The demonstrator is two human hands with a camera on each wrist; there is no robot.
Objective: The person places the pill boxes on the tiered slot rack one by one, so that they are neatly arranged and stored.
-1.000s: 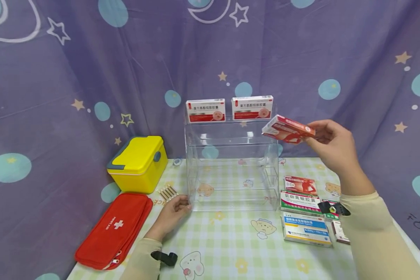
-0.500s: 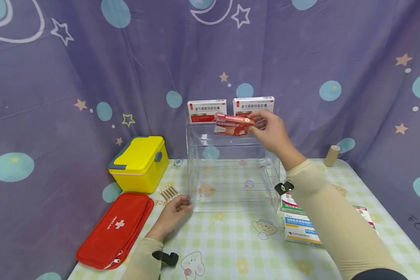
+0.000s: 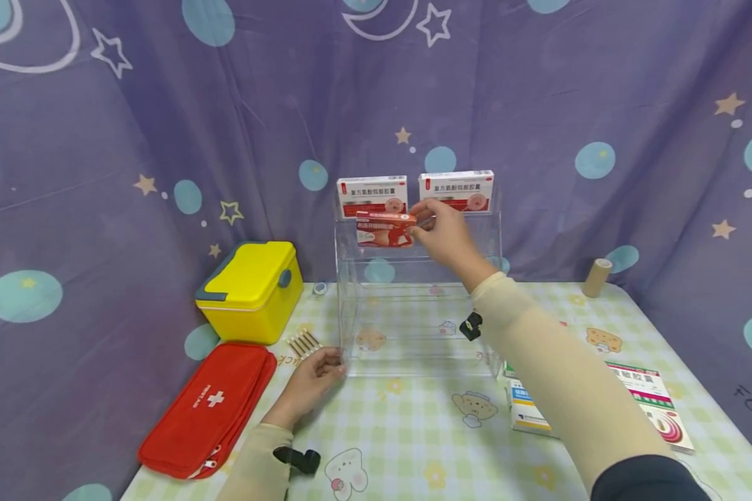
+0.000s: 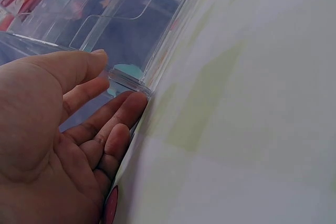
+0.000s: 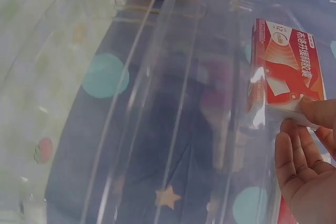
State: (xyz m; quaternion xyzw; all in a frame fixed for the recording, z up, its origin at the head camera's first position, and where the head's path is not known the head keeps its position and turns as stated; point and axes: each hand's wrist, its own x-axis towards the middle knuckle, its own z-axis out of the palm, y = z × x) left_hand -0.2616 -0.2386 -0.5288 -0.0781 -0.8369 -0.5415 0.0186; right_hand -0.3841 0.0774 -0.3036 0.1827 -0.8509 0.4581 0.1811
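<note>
My right hand (image 3: pixel 445 233) pinches the right end of a red medicine box (image 3: pixel 385 229) between thumb and fingers. The box is upright with its printed face forward, at the upper left of a clear acrylic display rack (image 3: pixel 420 376). In the right wrist view, the same red medicine box (image 5: pixel 291 66) appears close to the clear panels. Two white-and-red medicine boxes stand on the top tier, a left one (image 3: pixel 372 195) and a right one (image 3: pixel 456 189). My left hand (image 3: pixel 313 383) rests on the tablecloth, its relaxed fingertips touching the rack's lower left corner (image 4: pixel 128 81).
Left of the rack are a yellow box (image 3: pixel 251 292), a red first-aid pouch (image 3: pixel 209 410) and several small brown-and-white sticks (image 3: pixel 303 342). Right of it lie more medicine boxes (image 3: pixel 652 396), partly behind my right sleeve. A tan roll (image 3: pixel 597 277) stands at the back right.
My right hand has carried the red medicine box leftward, from right of the rack to its upper left, and turned its face forward. The left hand has stayed in place.
</note>
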